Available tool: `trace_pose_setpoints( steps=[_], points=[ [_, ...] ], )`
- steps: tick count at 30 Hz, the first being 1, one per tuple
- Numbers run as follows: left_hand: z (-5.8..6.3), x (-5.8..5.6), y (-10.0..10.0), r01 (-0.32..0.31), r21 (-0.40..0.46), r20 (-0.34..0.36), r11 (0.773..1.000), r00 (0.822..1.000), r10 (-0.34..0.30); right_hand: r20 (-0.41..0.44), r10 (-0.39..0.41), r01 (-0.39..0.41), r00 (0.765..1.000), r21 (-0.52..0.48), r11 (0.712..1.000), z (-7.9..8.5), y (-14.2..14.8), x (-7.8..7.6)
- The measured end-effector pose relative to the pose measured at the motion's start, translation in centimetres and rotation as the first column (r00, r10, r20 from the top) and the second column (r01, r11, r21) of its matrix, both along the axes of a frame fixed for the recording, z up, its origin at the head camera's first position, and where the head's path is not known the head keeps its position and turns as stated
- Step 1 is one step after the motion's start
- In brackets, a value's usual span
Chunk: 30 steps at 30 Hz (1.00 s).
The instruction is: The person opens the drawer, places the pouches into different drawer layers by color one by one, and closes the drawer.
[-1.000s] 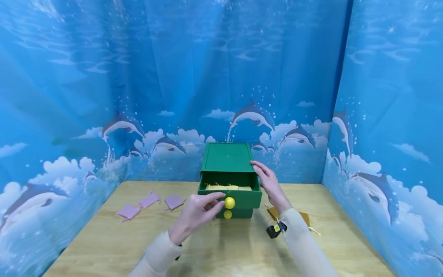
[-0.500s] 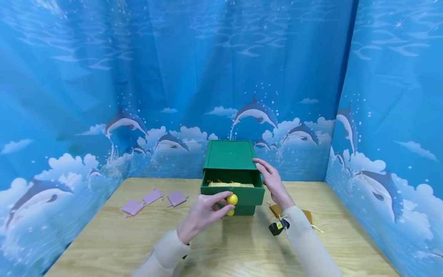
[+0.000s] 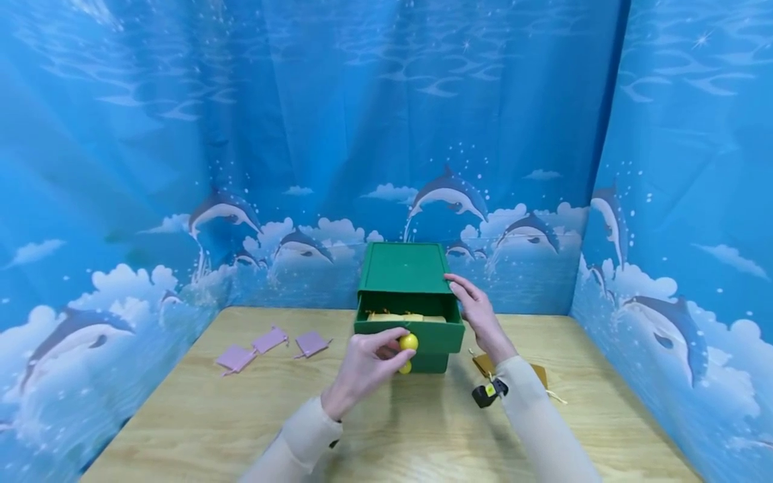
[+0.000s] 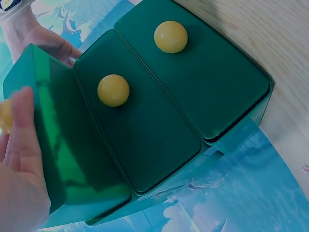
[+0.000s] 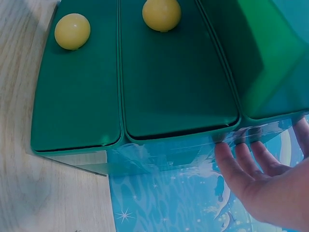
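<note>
While within left grip, top yellow knob.

Place: looks like a screened tabletop booth, closer to a recording set than a home or office.
Dolphin-print curtains: hang creased behind and at both sides, hiding the room beyond.
Wood-grain table: stands hemmed in on three sides.
Wrist camera: juts out by the right sleeve.
</note>
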<state>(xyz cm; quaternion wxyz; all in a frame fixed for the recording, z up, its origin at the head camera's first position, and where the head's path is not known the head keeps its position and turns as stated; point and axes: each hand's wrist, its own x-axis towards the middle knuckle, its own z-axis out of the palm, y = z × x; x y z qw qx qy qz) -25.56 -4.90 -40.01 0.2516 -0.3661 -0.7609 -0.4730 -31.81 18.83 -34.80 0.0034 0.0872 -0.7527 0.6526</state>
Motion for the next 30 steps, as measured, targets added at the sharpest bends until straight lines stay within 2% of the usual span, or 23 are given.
trace_pose_setpoints(
  steps=[4, 11, 21, 30],
  points=[
    [-0.2, -0.2, 0.0, 0.001, 0.003, 0.015, 1.000, 1.000, -0.001, 0.013, 0.011, -0.011, 1.000, -0.012, 1.000, 0.0, 0.1, 0.2],
    [-0.3, -1.1, 0.1, -0.015, 0.000, -0.002, 1.000, 1.000, 0.015, -0.018, -0.001, 0.001, 1.000, -0.023, 1.000, -2.3, 0.9, -2.2],
    [-0.7, -2.4, 0.3, -0.071, 0.007, 0.015, 0.997, 0.997, 0.071, 0.000, -0.006, 0.006, 1.000, -0.017, 1.000, -2.3, 0.8, -2.0],
    [-0.9, -3.5, 0.4, -0.119, 0.034, 0.015, 0.992, 0.993, 0.119, -0.022, -0.004, 0.004, 1.000, -0.036, 0.999, -2.2, 0.5, -2.0]
  ],
)
